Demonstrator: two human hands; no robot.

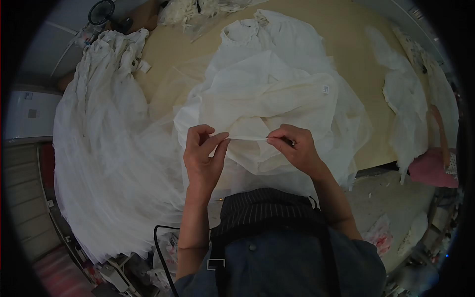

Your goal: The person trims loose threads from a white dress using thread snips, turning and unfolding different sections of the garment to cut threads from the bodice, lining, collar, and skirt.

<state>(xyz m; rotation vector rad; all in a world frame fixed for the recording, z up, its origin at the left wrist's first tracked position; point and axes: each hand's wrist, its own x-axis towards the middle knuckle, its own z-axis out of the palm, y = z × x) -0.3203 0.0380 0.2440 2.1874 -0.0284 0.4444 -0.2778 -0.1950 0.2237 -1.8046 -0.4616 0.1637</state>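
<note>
A sheer white dress (267,99) lies spread over the table in front of me, its layers bunched toward the near edge. My left hand (205,148) pinches one folded edge of the fabric between thumb and forefinger. A short way to the right, my right hand (294,146) pinches the same edge. Between the two hands the edge is drawn into a straight, narrow strip. A small white label (325,89) shows on the dress at the upper right.
A heap of white tulle dresses (109,128) hangs over the table's left side. More white fabric (403,94) lies on the right, near a pink cloth (430,168). Plastic-wrapped lace (190,15) and a black fan (101,12) are at the back of the tan table (356,44).
</note>
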